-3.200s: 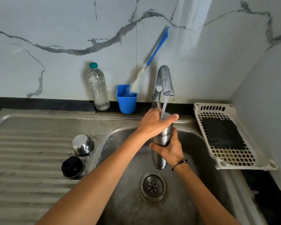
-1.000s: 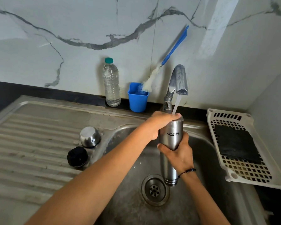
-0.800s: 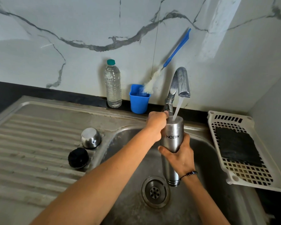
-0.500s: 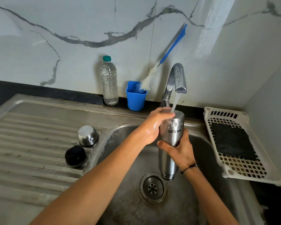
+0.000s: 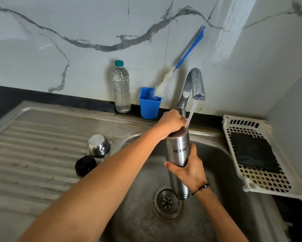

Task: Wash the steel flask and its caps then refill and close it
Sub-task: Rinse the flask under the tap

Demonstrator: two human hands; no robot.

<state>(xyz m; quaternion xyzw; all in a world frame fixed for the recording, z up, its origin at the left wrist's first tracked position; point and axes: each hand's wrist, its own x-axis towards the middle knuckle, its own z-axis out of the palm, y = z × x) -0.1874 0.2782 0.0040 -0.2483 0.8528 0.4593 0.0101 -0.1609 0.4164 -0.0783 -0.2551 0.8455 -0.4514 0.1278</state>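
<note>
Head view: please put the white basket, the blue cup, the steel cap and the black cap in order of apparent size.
1. white basket
2. blue cup
3. steel cap and black cap: they look alike, so I do not rank them.

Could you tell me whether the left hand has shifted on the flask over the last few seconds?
Yes. The left hand has slid off the flask mouth toward the tap base.
</note>
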